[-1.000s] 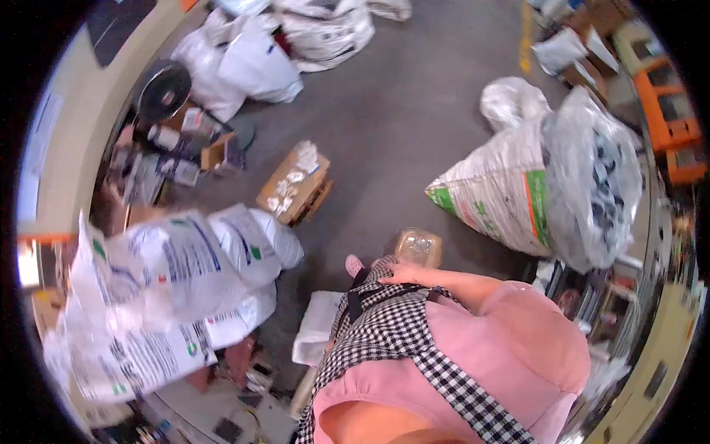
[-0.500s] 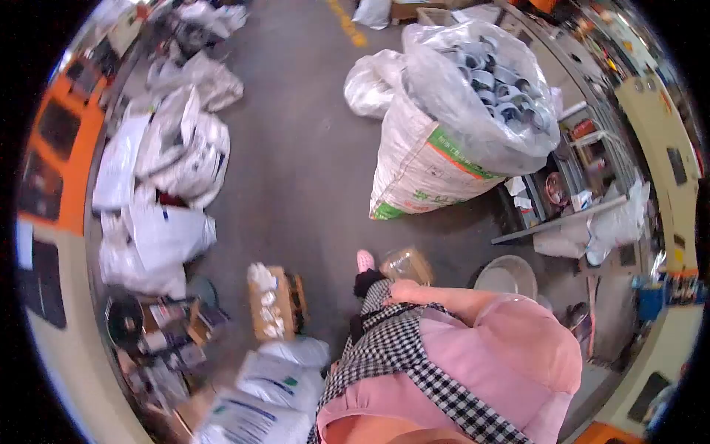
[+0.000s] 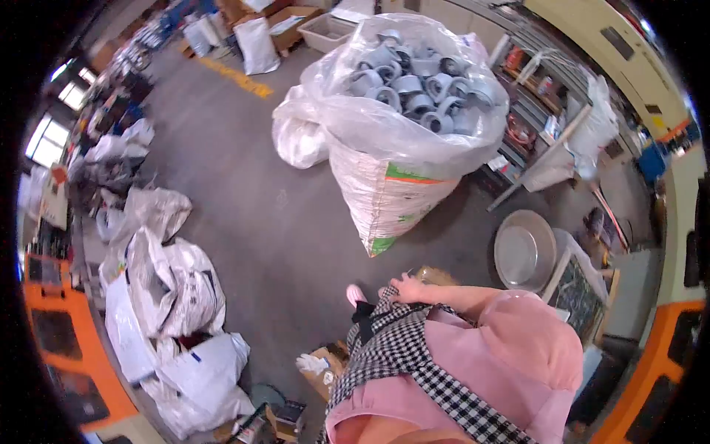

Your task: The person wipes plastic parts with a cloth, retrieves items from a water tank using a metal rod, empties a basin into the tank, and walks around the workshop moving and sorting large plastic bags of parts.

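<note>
My right hand (image 3: 405,288) is at the upper edge of the black-and-white checkered apron (image 3: 392,333), its fingers bent and closed on a raised fold of the cloth. My left hand is not in view. A pink shoe (image 3: 355,294) shows just left of the apron fold. Behind the hand, a brown item in clear wrapping (image 3: 436,277) is partly hidden. Farther ahead stands a large woven sack (image 3: 392,200) with a clear plastic liner, open at the top and full of grey ring-shaped parts (image 3: 421,85).
A round metal basin (image 3: 525,250) stands on the floor at the right, near a rack (image 3: 529,122). White sacks (image 3: 177,288) line the left side. A cardboard box (image 3: 329,370) with white pieces lies near the apron. Bins and boxes (image 3: 325,31) are at the far end.
The view has swung right, so the large sack has moved left and the basin is in fuller view. My right hand lay flatter on the apron before; its fingers are now bent on the cloth.
</note>
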The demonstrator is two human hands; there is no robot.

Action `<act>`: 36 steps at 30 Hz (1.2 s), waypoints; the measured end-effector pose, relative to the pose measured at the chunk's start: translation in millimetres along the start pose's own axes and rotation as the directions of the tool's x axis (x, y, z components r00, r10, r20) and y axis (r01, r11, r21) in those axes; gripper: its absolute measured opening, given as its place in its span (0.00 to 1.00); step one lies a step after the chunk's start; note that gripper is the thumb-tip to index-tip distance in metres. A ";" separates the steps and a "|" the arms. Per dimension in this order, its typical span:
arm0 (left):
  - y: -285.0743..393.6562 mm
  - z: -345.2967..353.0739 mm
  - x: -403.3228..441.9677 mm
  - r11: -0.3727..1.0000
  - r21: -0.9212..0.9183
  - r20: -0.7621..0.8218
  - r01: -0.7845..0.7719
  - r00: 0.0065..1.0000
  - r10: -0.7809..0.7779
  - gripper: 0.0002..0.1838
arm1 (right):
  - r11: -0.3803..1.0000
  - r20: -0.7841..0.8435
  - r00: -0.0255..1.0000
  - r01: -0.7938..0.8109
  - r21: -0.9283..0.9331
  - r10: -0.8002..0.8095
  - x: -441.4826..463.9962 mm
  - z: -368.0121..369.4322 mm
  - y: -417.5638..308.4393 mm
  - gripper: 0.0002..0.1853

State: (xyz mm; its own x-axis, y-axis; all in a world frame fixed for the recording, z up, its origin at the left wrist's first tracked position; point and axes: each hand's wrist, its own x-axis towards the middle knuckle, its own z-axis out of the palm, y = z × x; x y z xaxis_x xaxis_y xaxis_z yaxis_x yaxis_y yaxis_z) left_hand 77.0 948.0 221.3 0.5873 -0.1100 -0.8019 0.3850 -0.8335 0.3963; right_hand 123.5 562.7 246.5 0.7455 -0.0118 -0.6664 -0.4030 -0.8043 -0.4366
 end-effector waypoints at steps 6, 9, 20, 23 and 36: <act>112.8 -100.1 85.2 0.935 0.267 0.113 -0.235 0.971 0.212 0.26 | 0.907 -0.757 0.568 0.044 0.420 0.323 28.8 -72.7 75.4 0.27; 184.3 -153.3 105.2 0.872 0.376 0.056 -0.313 0.947 0.315 0.26 | 0.724 -0.743 0.225 0.176 0.667 0.630 -10.8 -168.1 108.6 0.25; 507.7 -234.5 151.6 0.836 -0.128 -0.141 -0.534 0.844 0.518 0.26 | 0.969 -0.972 -0.113 -0.112 0.220 0.207 -5.6 -400.1 222.0 0.41; 590.2 -238.0 138.2 0.740 -0.050 -0.276 -0.671 0.721 0.635 0.27 | 0.969 -0.975 0.031 -0.120 0.214 0.220 15.5 -431.2 243.7 0.35; 795.0 -215.8 197.2 0.590 0.772 -0.377 -0.237 0.578 0.724 0.53 | 0.979 -0.919 0.390 0.159 0.124 0.053 16.8 -479.2 173.3 0.41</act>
State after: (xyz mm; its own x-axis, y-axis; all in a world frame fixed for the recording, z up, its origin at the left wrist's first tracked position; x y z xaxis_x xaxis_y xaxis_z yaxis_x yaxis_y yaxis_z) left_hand 652.5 380.6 474.7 0.8862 -0.4632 -0.0077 -0.4612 -0.8838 0.0791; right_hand 320.7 138.4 449.3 0.7578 -0.5930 0.2722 -0.3417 -0.7160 -0.6087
